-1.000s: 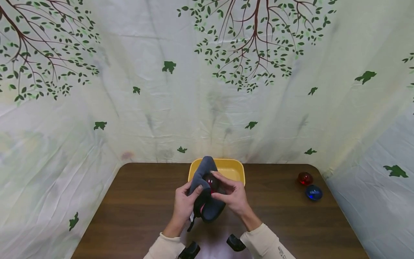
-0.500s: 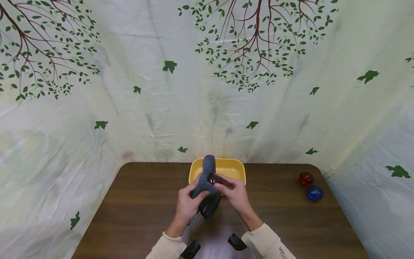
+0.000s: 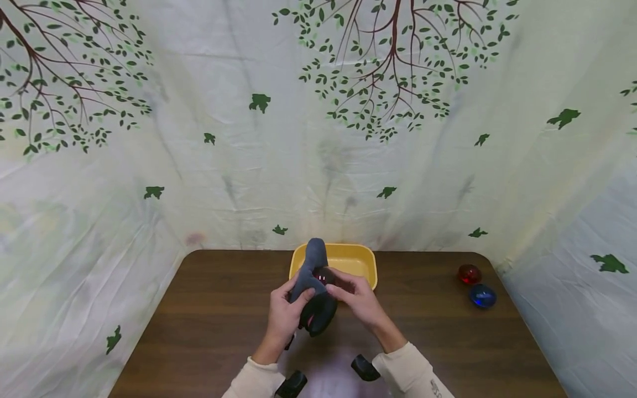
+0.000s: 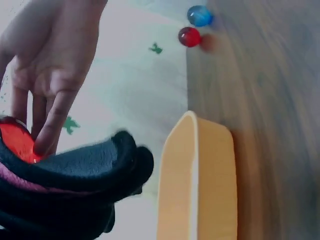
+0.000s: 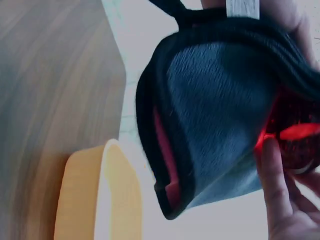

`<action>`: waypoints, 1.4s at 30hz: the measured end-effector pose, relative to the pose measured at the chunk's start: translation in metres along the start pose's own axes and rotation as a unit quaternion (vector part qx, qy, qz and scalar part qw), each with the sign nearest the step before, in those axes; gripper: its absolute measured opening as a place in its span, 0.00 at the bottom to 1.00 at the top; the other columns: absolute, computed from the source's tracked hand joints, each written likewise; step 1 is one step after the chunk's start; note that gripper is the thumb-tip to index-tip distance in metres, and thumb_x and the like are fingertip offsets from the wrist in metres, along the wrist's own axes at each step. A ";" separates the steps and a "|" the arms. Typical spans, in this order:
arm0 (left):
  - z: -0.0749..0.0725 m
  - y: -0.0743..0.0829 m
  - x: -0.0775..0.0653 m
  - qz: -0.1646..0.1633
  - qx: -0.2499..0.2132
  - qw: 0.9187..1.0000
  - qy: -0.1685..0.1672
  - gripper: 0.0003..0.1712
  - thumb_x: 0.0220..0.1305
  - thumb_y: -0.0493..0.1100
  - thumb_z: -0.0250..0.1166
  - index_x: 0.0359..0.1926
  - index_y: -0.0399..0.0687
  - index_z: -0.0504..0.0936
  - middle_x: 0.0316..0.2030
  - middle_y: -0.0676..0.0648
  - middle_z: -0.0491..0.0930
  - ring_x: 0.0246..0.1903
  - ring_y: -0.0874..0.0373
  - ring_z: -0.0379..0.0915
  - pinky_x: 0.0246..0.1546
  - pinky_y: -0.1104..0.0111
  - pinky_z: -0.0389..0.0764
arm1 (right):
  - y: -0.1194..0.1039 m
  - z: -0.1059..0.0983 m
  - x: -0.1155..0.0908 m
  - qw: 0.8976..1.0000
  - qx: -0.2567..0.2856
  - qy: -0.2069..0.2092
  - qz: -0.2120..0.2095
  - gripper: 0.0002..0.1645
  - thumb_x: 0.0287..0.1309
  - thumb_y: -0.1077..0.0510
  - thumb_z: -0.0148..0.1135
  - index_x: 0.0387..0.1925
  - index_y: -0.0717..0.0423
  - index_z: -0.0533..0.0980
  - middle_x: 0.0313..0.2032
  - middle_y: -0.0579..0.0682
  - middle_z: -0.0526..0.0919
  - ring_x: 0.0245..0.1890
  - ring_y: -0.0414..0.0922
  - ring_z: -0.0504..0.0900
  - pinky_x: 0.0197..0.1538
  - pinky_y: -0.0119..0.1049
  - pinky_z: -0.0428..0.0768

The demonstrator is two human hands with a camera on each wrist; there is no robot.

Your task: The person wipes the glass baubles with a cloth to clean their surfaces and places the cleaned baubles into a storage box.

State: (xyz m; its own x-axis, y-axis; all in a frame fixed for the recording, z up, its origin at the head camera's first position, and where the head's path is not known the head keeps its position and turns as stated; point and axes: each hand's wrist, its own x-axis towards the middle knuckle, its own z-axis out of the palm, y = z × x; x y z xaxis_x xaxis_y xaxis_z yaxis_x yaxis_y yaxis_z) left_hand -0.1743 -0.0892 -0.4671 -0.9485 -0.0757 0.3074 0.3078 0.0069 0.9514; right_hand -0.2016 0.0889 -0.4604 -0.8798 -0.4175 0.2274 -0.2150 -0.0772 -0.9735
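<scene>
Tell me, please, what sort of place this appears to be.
Probably a makeshift recording booth: pale cloth printed with branches and leaves hangs behind and on both sides of a wood-grain table, and a black device sits by each sleeve.

Head view: left hand [image 3: 285,313] fingers mostly hidden behind the dark blue-grey, black-edged cloth piece [image 3: 305,282]; cloth plus right hand [image 3: 361,300] cover part of the see-through red ball [image 3: 323,275] and block part of the yellow rectangular tray [image 3: 353,257]. Ball runs off the left edge in left wrist view, off the right edge in right wrist view; tray's cut at the bottom in both. White label [image 5: 243,8] cropped at top, unreadable. Cream right sleeve [image 3: 405,366] print too small to read.
</scene>
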 end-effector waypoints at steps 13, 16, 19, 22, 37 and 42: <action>-0.005 0.005 0.003 -0.092 -0.108 0.990 -0.025 0.21 0.64 0.31 0.62 0.55 0.22 0.74 0.38 0.43 0.84 0.35 0.59 0.82 0.39 0.68 0.83 | 0.001 0.000 0.001 0.968 -0.131 0.030 -0.211 0.36 0.43 0.74 0.72 0.58 0.68 0.73 0.55 0.64 0.77 0.55 0.49 0.77 0.52 0.40 0.80; -0.005 0.004 0.003 -0.095 -0.106 0.989 -0.032 0.21 0.64 0.33 0.63 0.54 0.21 0.74 0.36 0.46 0.84 0.35 0.58 0.81 0.39 0.67 0.83 | -0.007 0.002 -0.002 0.962 -0.141 0.047 -0.231 0.34 0.42 0.74 0.72 0.55 0.72 0.74 0.53 0.67 0.78 0.53 0.52 0.80 0.48 0.41 0.82; -0.003 0.002 0.003 -0.093 -0.095 0.990 -0.037 0.22 0.63 0.33 0.64 0.54 0.23 0.75 0.38 0.45 0.84 0.36 0.58 0.81 0.40 0.67 0.83 | -0.003 0.004 -0.004 0.970 -0.120 0.069 -0.197 0.32 0.44 0.75 0.71 0.55 0.73 0.74 0.52 0.69 0.78 0.49 0.56 0.81 0.44 0.43 0.83; -0.002 0.000 0.002 -0.075 -0.080 0.993 -0.034 0.24 0.61 0.31 0.65 0.57 0.24 0.74 0.42 0.36 0.83 0.37 0.59 0.81 0.40 0.68 0.83 | 0.005 0.006 -0.004 0.982 -0.083 0.098 -0.139 0.29 0.48 0.74 0.69 0.55 0.72 0.74 0.52 0.68 0.78 0.48 0.58 0.82 0.44 0.43 0.83; -0.004 -0.003 0.007 0.088 0.047 0.992 -0.072 0.32 0.51 0.31 0.72 0.60 0.35 0.76 0.58 0.40 0.76 0.59 0.46 0.70 0.58 0.75 0.69 | 0.005 0.012 0.003 0.979 -0.004 0.192 0.072 0.19 0.60 0.51 0.65 0.39 0.65 0.85 0.30 0.56 0.86 0.25 0.46 0.84 0.35 0.41 0.85; -0.003 -0.002 0.006 0.042 0.031 0.997 -0.057 0.31 0.54 0.30 0.70 0.61 0.35 0.74 0.59 0.39 0.75 0.59 0.45 0.71 0.56 0.75 0.71 | 0.007 0.011 0.000 0.987 0.029 0.153 0.039 0.18 0.61 0.59 0.64 0.49 0.66 0.80 0.42 0.61 0.85 0.35 0.47 0.87 0.41 0.39 0.84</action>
State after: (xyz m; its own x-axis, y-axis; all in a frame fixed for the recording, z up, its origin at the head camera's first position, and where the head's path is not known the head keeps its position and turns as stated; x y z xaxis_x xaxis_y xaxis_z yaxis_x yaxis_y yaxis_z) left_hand -0.1802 -0.0923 -0.4677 -0.9226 0.0419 0.3835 0.3856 0.0705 0.9200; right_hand -0.1989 0.0785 -0.4670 -0.9814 -0.1328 0.1389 -0.1246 -0.1102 -0.9861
